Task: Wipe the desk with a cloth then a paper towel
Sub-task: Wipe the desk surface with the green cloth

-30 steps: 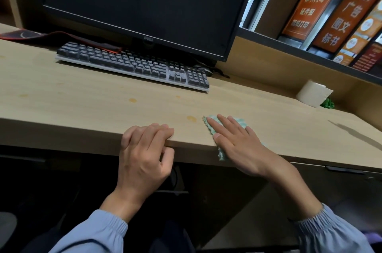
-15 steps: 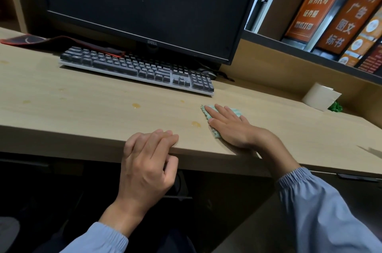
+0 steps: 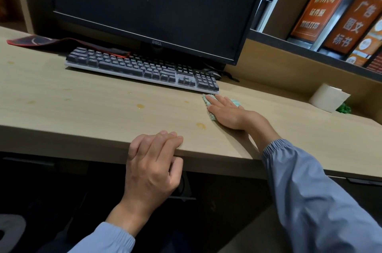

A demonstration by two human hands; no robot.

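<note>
Right hand lies flat, fingers straight and close together, pressing the green cloth onto the desk just before the keyboard. Left hand grips the desk's front edge, fingers curled over, thumb under. Paper towel roll sits far right.

Dim soft light, black shadow under the desk, wide-angle bowing at edges

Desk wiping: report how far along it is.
Done: nothing clearly; yellowish stains show on the desk. In hand: the right hand presses the green cloth flat by the keyboard, while the left hand grips the desk edge. Left: those stains, then the paper towel roll, back right.
</note>
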